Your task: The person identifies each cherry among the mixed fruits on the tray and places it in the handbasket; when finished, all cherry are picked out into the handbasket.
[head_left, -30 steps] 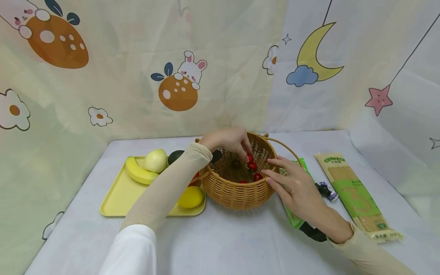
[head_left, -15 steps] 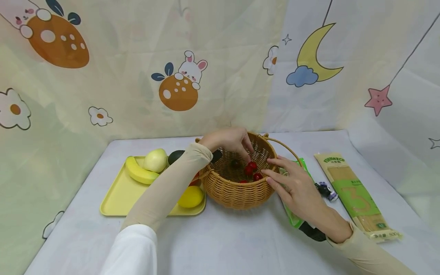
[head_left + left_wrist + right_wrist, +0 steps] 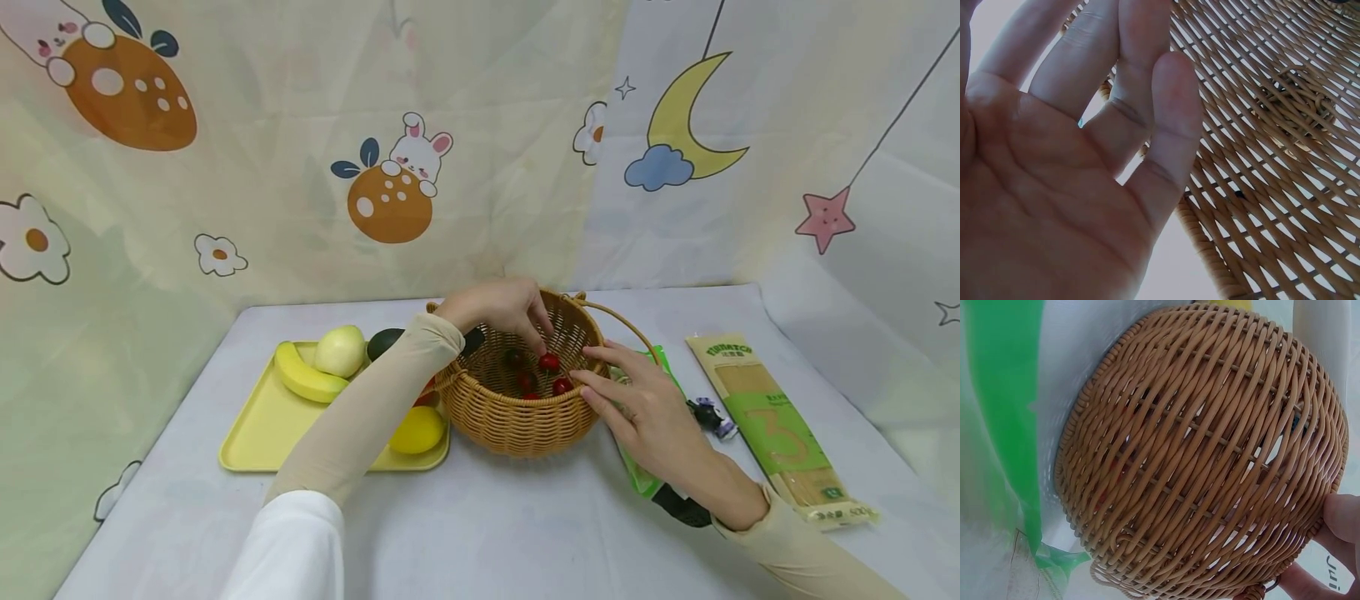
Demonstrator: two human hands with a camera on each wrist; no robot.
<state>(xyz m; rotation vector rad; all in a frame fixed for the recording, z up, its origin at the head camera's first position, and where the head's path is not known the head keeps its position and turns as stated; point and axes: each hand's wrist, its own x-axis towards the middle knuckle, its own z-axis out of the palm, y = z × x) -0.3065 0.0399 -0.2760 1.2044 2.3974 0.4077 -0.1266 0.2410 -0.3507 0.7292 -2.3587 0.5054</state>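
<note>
A round wicker basket (image 3: pixel 517 425) stands mid-table with several red cherries inside. My left hand (image 3: pixel 510 308) reaches down into its opening from the back left, fingertips just above a cherry (image 3: pixel 549 362). The left wrist view shows the palm (image 3: pixel 1054 194) and relaxed fingers (image 3: pixel 1175 100) beside the woven side; the thumb is out of view. My right hand (image 3: pixel 645 408) holds the basket's right rim, thumb (image 3: pixel 1342 515) on the outside and other fingers over the edge. Another cherry (image 3: pixel 562 386) lies near those fingertips, inside the wall.
Left of the basket, a yellow tray (image 3: pixel 251 433) bears a banana (image 3: pixel 306 377), a pale round fruit (image 3: pixel 340 350), a dark green avocado (image 3: pixel 384 342) and a lemon (image 3: pixel 417 430). To the right lie a green packet (image 3: pixel 641 479), small wrapped pieces (image 3: pixel 712 417) and a noodle pack (image 3: pixel 780 429).
The cherries at my left fingertips have come away: one has dropped lower and to the left in the basket, another sits just under the fingers. Both hands keep their places.
</note>
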